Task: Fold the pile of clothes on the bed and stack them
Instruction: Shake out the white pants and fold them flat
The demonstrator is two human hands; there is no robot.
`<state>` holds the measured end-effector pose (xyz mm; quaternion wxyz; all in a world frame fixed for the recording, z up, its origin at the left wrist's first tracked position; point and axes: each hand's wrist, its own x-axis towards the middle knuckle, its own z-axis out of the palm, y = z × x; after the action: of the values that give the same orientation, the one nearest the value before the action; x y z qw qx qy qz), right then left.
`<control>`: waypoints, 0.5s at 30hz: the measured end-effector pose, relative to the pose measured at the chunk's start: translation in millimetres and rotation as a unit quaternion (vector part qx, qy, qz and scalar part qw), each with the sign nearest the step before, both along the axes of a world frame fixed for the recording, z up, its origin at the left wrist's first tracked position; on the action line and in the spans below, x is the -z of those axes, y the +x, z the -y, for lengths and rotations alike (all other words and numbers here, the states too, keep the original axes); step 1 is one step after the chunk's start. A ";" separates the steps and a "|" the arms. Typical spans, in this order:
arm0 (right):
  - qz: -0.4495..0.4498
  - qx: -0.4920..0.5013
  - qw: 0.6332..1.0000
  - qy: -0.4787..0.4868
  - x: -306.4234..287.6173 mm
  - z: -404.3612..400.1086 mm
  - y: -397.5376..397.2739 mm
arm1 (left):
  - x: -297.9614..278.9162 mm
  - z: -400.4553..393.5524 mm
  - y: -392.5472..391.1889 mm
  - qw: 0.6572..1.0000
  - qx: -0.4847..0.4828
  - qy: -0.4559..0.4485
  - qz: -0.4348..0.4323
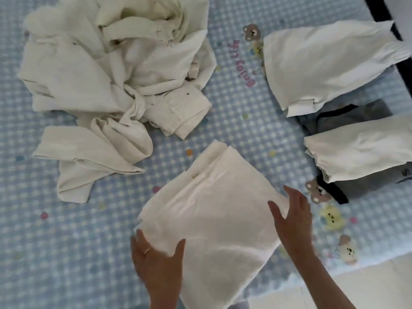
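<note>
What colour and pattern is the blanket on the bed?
The bed cover is light blue and white checked, with little bears and coloured dots, in the head view.

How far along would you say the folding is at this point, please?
Done: two folded cream pieces lie at the right, the nearer on grey clothes. In hand: a folded cream garment under the left hand and right hand. Left: the crumpled pile, unfolded.

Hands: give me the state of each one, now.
Left hand: open, resting on the folded white cloth.
Right hand: open, fingers at the cloth's right edge, gripping nothing.
</note>
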<state>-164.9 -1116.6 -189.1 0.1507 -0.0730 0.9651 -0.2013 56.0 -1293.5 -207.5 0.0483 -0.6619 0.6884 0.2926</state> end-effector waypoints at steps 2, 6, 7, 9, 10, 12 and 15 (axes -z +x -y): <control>0.058 -0.104 0.992 0.042 17.0 28.8 -29.0 | 7.1 -23.1 13.8 0.990 -0.104 0.084 0.043; 0.186 -0.177 0.964 0.069 51.7 68.8 -60.5 | 26.3 -27.8 23.2 0.934 -0.313 0.171 -0.029; 0.184 -0.185 0.963 0.071 56.7 72.8 -63.5 | 30.0 -25.1 26.2 0.924 -0.338 0.174 -0.040; 0.189 -0.175 0.964 0.071 62.0 78.3 -66.6 | 33.1 -21.2 30.1 0.912 -0.351 0.201 -0.070; 0.205 -0.158 0.964 0.066 63.2 78.7 -66.7 | 33.0 -20.3 30.6 0.912 -0.337 0.217 -0.082; 0.234 -0.139 0.961 0.053 63.1 78.7 -64.6 | 29.6 -19.4 27.3 0.913 -0.326 0.222 -0.103; 0.221 -0.136 0.966 -0.011 48.9 78.2 -61.6 | 11.8 -19.4 11.0 0.926 -0.322 0.160 -0.114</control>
<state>-226.5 -1194.8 -238.0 0.3854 -0.1590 0.8865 -0.2009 67.0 -1274.1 -219.3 -0.0220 -0.7936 0.3830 0.4722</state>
